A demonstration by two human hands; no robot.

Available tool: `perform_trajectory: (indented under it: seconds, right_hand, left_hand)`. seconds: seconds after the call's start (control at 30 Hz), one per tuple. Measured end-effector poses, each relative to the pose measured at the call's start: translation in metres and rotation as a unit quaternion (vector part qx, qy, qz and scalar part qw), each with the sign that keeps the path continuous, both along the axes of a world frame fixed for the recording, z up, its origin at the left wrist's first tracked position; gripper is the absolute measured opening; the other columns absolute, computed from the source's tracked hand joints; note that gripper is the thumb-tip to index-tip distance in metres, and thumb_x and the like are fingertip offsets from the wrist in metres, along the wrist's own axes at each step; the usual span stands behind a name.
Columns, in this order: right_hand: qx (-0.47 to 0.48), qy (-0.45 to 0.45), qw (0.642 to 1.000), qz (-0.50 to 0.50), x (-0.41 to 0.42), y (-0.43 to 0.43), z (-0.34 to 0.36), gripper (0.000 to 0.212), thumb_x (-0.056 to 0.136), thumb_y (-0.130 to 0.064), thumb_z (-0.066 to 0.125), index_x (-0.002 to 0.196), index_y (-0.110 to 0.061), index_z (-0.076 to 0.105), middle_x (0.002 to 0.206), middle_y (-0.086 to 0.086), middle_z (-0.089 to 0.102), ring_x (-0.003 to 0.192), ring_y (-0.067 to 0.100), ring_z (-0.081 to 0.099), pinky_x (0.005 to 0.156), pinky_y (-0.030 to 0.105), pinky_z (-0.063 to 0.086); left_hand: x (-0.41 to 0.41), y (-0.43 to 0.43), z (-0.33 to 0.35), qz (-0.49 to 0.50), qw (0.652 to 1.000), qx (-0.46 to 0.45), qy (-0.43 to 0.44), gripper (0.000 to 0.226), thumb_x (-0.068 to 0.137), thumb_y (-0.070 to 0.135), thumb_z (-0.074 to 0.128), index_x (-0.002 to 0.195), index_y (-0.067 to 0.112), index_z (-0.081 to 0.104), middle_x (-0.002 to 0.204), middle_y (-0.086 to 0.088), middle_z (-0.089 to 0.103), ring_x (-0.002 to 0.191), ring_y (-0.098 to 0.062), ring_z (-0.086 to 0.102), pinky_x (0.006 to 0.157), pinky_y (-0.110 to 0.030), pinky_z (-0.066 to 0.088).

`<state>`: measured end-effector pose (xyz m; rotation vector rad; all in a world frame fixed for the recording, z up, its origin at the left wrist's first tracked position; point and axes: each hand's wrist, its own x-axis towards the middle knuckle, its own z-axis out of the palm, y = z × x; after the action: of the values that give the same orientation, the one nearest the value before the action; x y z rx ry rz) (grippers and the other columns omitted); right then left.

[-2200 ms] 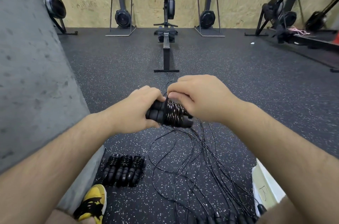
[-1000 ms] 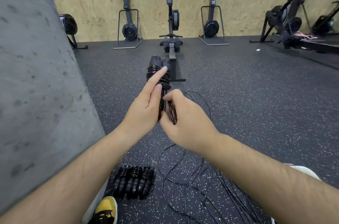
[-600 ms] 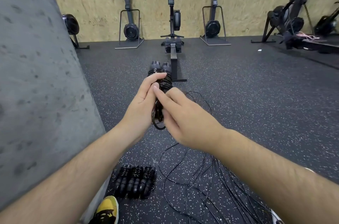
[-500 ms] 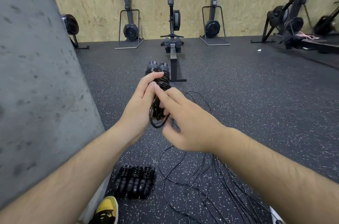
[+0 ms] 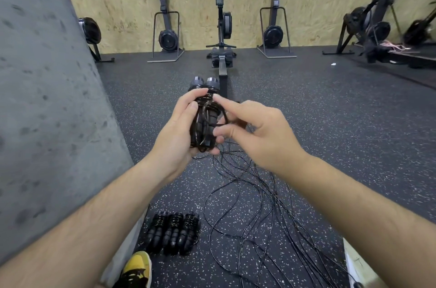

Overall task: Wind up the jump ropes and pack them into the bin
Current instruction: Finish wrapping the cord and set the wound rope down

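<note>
A black jump rope wound round its paired handles (image 5: 207,117) is held centrally, clasped by curled fingers of the left hand (image 5: 178,133); its coil is touched by spread fingers of the right hand (image 5: 258,133).

To the left of our left hand (image 5: 175,129) the concrete wall (image 5: 47,98) closes that side. Between that hand and our right hand (image 5: 257,136) the gripped jump rope bundle (image 5: 204,120) fills the gap. Right of the right hand, bare floor (image 5: 330,122) lies open. Ahead runs a rowing machine rail (image 5: 223,75); beneath the hands sprawl loose cords (image 5: 247,205), with three wound ropes (image 5: 173,232) wallward.
</note>
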<state>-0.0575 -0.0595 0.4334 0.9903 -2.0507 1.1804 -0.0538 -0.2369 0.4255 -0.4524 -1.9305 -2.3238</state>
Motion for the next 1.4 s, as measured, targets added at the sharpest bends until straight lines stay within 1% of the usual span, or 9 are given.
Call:
perform_trajectory:
  seconds: [0.17,0.37,0.53,0.73,0.83,0.93,1.07,1.27,1.4]
  right_hand:
    - [0.084,0.047,0.993,-0.062,-0.009,0.013,0.006,0.04,0.095,-0.007,0.065,0.134,-0.016,0.064,0.076,-0.006,0.062,0.073,0.003,0.053,0.071,0.01,0.041]
    - [0.229,0.07,0.96,-0.142,-0.008,0.013,0.009,0.024,0.09,0.005,0.051,0.098,-0.008,0.069,0.085,0.001,0.06,0.093,0.009,0.071,0.066,0.038,0.056]
    - [0.269,0.077,0.946,-0.162,-0.004,0.005,0.008,0.015,0.082,-0.005,0.046,0.076,-0.018,0.048,0.082,0.004,0.055,0.081,0.031,0.067,0.059,0.043,0.054]
    - [0.137,-0.001,0.982,-0.133,0.007,-0.007,-0.002,0.022,0.092,-0.012,0.055,0.073,-0.011,0.065,0.071,-0.004,0.051,0.068,0.013,0.049,0.062,0.031,0.043]
    - [0.061,-0.046,0.99,-0.121,0.008,-0.01,-0.007,0.026,0.094,-0.01,0.059,0.068,-0.01,0.063,0.067,-0.006,0.048,0.066,0.008,0.046,0.061,0.012,0.033]
    - [0.065,-0.024,0.989,-0.133,0.012,-0.013,-0.007,0.028,0.094,-0.015,0.055,0.067,-0.01,0.059,0.067,-0.008,0.045,0.063,0.008,0.045,0.059,0.014,0.035]
    - [0.165,0.05,0.971,-0.164,0.012,-0.012,0.002,0.032,0.082,-0.031,0.034,0.074,-0.01,0.058,0.078,0.0,0.053,0.069,0.027,0.061,0.057,0.038,0.051]
    - [0.301,0.087,0.931,-0.185,0.014,-0.018,0.001,0.02,0.092,-0.023,0.055,0.102,-0.005,0.057,0.093,0.008,0.048,0.059,0.02,0.037,0.046,0.035,0.044]
    - [0.346,0.055,0.921,-0.167,0.018,-0.02,0.0,0.052,0.099,-0.035,0.027,0.134,-0.001,0.045,0.11,0.01,0.044,0.066,0.022,0.048,0.057,0.037,0.049]
  left_hand:
    - [0.0,-0.005,0.003,-0.041,0.998,0.046,-0.005,0.047,0.102,0.014,0.026,0.135,0.03,0.056,0.121,-0.029,0.061,0.078,-0.042,0.061,0.064,-0.044,0.051]
    - [0.0,0.0,0.004,-0.037,0.999,0.027,0.006,0.052,0.099,0.006,0.024,0.131,0.033,0.055,0.106,-0.021,0.066,0.076,-0.04,0.061,0.062,-0.044,0.051]
    - [-0.001,0.001,0.004,-0.03,0.999,0.02,0.014,0.054,0.092,0.005,0.029,0.132,0.034,0.052,0.103,-0.02,0.064,0.076,-0.037,0.06,0.062,-0.043,0.049]
    - [-0.001,0.002,0.003,-0.022,0.999,0.034,-0.001,0.052,0.098,0.005,0.025,0.13,0.034,0.054,0.106,-0.019,0.063,0.078,-0.037,0.059,0.064,-0.045,0.047]
    - [0.001,0.005,0.003,-0.021,1.0,0.024,0.003,0.05,0.1,0.006,0.024,0.133,0.032,0.052,0.1,-0.015,0.068,0.078,-0.036,0.06,0.062,-0.044,0.048]
    - [0.003,0.007,0.003,-0.013,1.0,0.018,0.004,0.049,0.101,0.006,0.024,0.135,0.03,0.05,0.098,-0.011,0.069,0.076,-0.034,0.061,0.061,-0.043,0.05]
    - [0.006,0.009,0.004,-0.02,0.999,0.025,0.006,0.047,0.101,0.007,0.025,0.134,0.029,0.051,0.096,-0.01,0.07,0.076,-0.029,0.064,0.061,-0.043,0.049]
    - [0.005,0.005,0.006,-0.021,0.995,0.098,-0.008,0.049,0.1,0.005,0.028,0.135,0.028,0.053,0.111,-0.014,0.064,0.075,-0.025,0.06,0.056,-0.035,0.049]
    - [0.003,0.002,0.007,-0.002,0.996,0.092,-0.006,0.05,0.099,0.004,0.029,0.131,0.03,0.056,0.117,-0.01,0.064,0.084,-0.019,0.061,0.055,-0.028,0.049]
